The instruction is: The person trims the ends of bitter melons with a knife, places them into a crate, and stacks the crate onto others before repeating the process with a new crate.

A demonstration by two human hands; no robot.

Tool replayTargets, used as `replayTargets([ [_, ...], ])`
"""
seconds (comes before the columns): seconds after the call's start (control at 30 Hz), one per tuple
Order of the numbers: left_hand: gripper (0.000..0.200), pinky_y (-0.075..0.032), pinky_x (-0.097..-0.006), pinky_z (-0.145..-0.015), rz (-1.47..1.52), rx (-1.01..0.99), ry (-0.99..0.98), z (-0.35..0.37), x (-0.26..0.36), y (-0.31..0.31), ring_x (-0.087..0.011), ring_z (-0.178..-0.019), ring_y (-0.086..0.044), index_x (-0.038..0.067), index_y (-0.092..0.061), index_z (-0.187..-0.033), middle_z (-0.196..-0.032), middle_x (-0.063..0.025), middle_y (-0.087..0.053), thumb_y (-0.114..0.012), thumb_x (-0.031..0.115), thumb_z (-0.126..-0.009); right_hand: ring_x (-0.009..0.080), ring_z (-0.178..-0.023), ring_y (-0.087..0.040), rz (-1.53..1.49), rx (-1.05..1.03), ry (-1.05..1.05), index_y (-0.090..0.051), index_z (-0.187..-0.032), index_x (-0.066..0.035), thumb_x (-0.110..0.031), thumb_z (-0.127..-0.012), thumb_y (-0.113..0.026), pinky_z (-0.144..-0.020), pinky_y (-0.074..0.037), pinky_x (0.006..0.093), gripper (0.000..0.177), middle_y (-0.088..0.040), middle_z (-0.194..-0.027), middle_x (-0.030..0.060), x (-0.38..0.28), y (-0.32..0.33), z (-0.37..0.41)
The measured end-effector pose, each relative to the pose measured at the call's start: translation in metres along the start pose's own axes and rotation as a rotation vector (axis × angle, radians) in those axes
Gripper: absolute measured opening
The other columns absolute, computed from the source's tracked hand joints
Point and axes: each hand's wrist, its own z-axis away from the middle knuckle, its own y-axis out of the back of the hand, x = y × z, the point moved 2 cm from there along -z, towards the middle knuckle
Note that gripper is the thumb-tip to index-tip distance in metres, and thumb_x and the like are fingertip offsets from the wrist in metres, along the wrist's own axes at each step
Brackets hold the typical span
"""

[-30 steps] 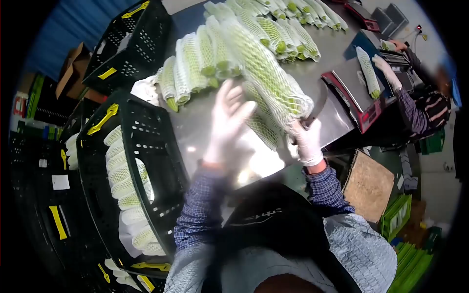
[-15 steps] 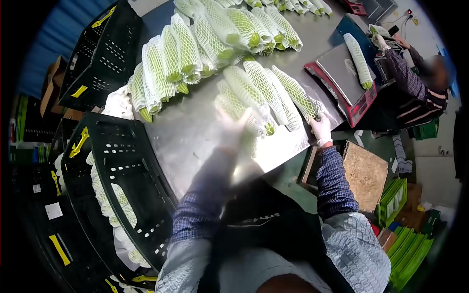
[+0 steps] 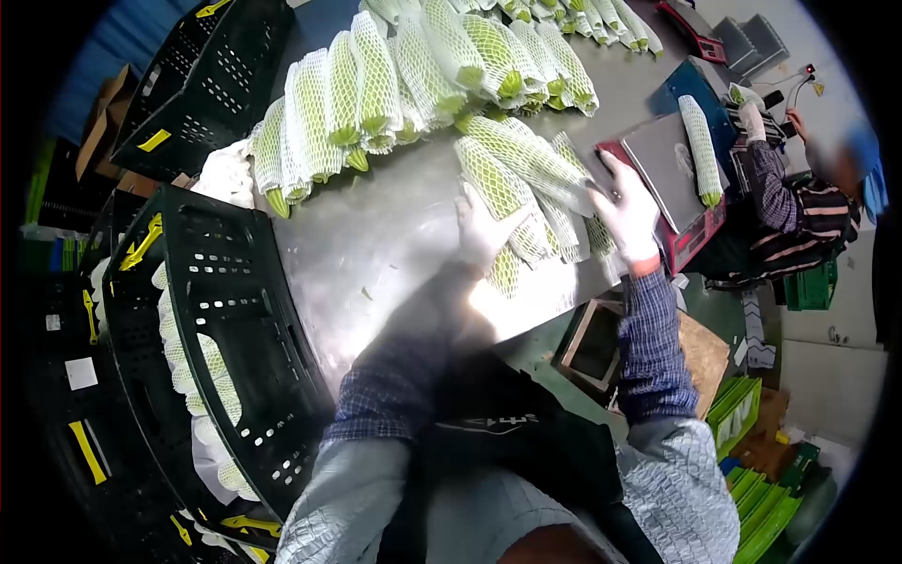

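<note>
Several pale green zucchini in white foam net sleeves lie as a small group on the metal table. Uppermost, one sleeved zucchini lies slantwise across the others. At its right end is my right hand, gloved, with thumb and fingers apart. My left hand, also gloved, rests against the lower left of the group, beside another sleeved zucchini. Its thumb is spread from the fingers, which partly hide behind the netting. A larger pile of sleeved zucchini lies further back.
A red-edged scale at the right bears one sleeved zucchini. Black crates line the left side, and a white cloth lies by the pile. Another person works at the far right. A wooden frame stands below the table edge.
The right-hand zucchini has shifted left and now lies across the others. My right hand has moved up and its fingers have spread. My left hand has moved right, against the group.
</note>
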Motion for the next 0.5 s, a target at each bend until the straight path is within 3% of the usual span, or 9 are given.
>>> replayTargets([
  [0.1,0.111,-0.035,-0.0450,-0.108,-0.049,-0.004,-0.017,0.005,0.004,0.009,-0.0454,-0.126,-0.041,-0.012,-0.018,-0.147,-0.135,-0.0360,-0.035,-0.084,0.038,-0.074,0.0313,-0.094,-0.068,0.087,-0.275,0.075,-0.061,-0.124,-0.004,-0.055,-0.077,-0.071,-0.077,-0.054,0.0380,0.070,-0.070,-0.102,0.0150,-0.028,-0.038,-0.041],
  [0.17,0.100,-0.037,-0.0449,-0.106,0.055,-0.002,-0.008,0.003,-0.016,0.011,-0.0451,-0.125,-0.043,-0.012,-0.028,-0.144,-0.133,-0.0346,-0.040,-0.084,0.035,-0.075,0.0315,-0.092,-0.068,0.256,-0.578,0.065,-0.063,-0.116,-0.002,-0.058,-0.073,-0.072,-0.079,-0.054,0.0406,0.071,-0.070,-0.098,0.0176,-0.053,-0.044,-0.061],
  [0.2,0.096,-0.037,-0.0451,-0.106,0.091,0.021,-0.031,0.006,-0.022,0.014,-0.0449,-0.124,-0.044,-0.012,-0.032,-0.142,-0.131,-0.0338,-0.042,-0.084,0.034,-0.076,0.0316,-0.092,-0.069,0.240,-0.601,0.095,-0.066,-0.107,-0.003,-0.056,-0.071,-0.074,-0.081,-0.054,0.0404,0.065,-0.070,-0.096,0.0193,-0.047,-0.059,-0.061],
  [0.3,0.071,-0.044,-0.0428,-0.099,0.405,0.046,-0.077,0.003,-0.032,0.024,-0.0392,-0.112,-0.056,-0.008,-0.047,-0.132,-0.122,-0.0274,-0.056,-0.081,0.028,-0.081,0.0321,-0.092,-0.069,0.247,-0.741,-0.035,-0.069,-0.104,-0.002,-0.055,-0.069,-0.073,-0.082,-0.054,0.0401,0.064,-0.071,-0.096,0.0201,-0.038,-0.078,-0.054],
  [0.33,0.065,-0.047,-0.0412,-0.095,0.510,0.042,-0.031,0.002,-0.030,0.033,-0.0369,-0.108,-0.060,-0.006,-0.049,-0.129,-0.118,-0.0252,-0.059,-0.080,0.026,-0.082,0.0339,-0.089,-0.070,0.169,-0.776,-0.121,-0.070,-0.103,0.000,-0.057,-0.067,-0.072,-0.082,-0.055,0.0406,0.067,-0.071,-0.095,0.0213,-0.039,-0.073,-0.051],
  [0.37,0.061,-0.048,-0.0400,-0.093,0.510,0.089,-0.015,0.000,-0.027,0.040,-0.0348,-0.106,-0.062,-0.006,-0.050,-0.127,-0.115,-0.0236,-0.062,-0.079,0.024,-0.083,0.0271,-0.083,-0.071,0.058,-0.763,-0.219,-0.070,-0.102,0.002,-0.051,-0.074,-0.073,-0.077,-0.056,0.0373,0.061,-0.073,-0.094,0.0171,-0.032,-0.073,-0.042],
  [0.43,0.054,-0.050,-0.0381,-0.091,0.408,0.229,-0.016,-0.008,-0.020,0.055,-0.0311,-0.103,-0.064,-0.005,-0.053,-0.124,-0.110,-0.0207,-0.066,-0.078,0.022,-0.085,0.0180,-0.082,-0.069,-0.781,-0.792,-0.511,-0.068,-0.108,0.003,-0.038,-0.081,-0.074,-0.074,-0.055,0.0308,0.048,-0.072,-0.097,0.0110,0.001,-0.087,-0.009],
  [0.47,0.051,-0.051,-0.0373,-0.091,0.305,0.319,-0.030,-0.012,-0.013,0.060,-0.0294,-0.103,-0.065,-0.005,-0.053,-0.122,-0.109,-0.0196,-0.067,-0.078,0.021,-0.085,0.0154,-0.083,-0.067,-1.024,-0.728,-0.653,-0.067,-0.111,0.003,-0.032,-0.083,-0.074,-0.073,-0.053,0.0286,0.045,-0.071,-0.098,0.0088,0.004,-0.078,0.008],
  [0.5,0.051,-0.051,-0.0371,-0.092,0.404,0.233,-0.021,-0.016,-0.003,0.064,-0.0286,-0.104,-0.065,-0.005,-0.052,-0.123,-0.110,-0.0191,-0.067,-0.077,0.020,-0.086,0.0149,-0.083,-0.066,-1.148,-0.704,-0.717,-0.063,-0.117,0.003,-0.028,-0.084,-0.074,-0.073,-0.053,0.0278,0.046,-0.070,-0.100,0.0078,-0.001,-0.065,0.021],
])
